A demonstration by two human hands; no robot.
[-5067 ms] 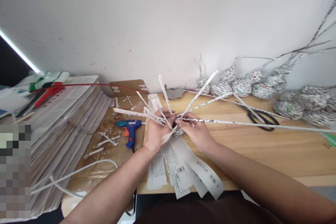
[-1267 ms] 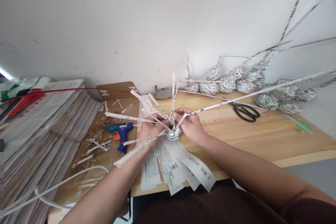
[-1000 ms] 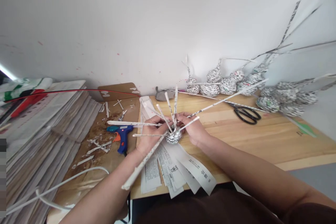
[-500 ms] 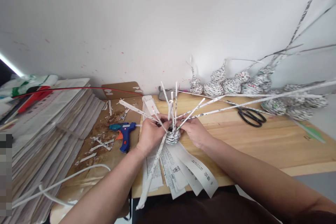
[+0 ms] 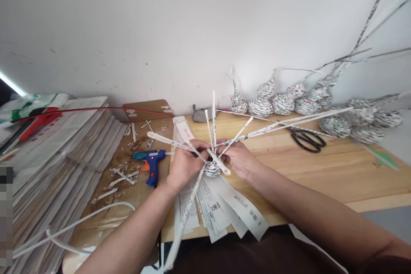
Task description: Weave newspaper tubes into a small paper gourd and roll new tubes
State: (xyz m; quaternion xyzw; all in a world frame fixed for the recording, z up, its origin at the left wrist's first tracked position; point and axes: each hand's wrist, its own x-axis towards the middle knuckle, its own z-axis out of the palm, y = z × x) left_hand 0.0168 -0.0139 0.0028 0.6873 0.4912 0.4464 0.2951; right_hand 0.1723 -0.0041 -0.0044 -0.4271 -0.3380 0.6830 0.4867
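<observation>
Between my hands is a small woven newspaper basket (image 5: 212, 169), with several rolled paper sticks fanning out of its rim. My left hand (image 5: 188, 162) is closed on its left side, thumb at the rim. On the right side my right hand (image 5: 239, 159) pinches at the rim, where long paper tubes (image 5: 272, 126) run off to the right. One short stick (image 5: 220, 162) leans across the opening toward me. Another long paper tube (image 5: 188, 218) slopes down toward my lap. Under the basket lie printed paper strips (image 5: 224, 212). Some fingertips are hidden behind the sticks.
A blue glue gun (image 5: 154, 167) lies left among paper scraps, beside a tall newspaper stack (image 5: 73, 154). Black scissors (image 5: 308, 139) rest at the right. Several woven paper gourds (image 5: 261, 105) line the wall, some with long sticks jutting out.
A stick that stood upright in the basket now leans across its opening toward me. The long tubes at the right have swung and sit lower. Both hands stay at the rim.
</observation>
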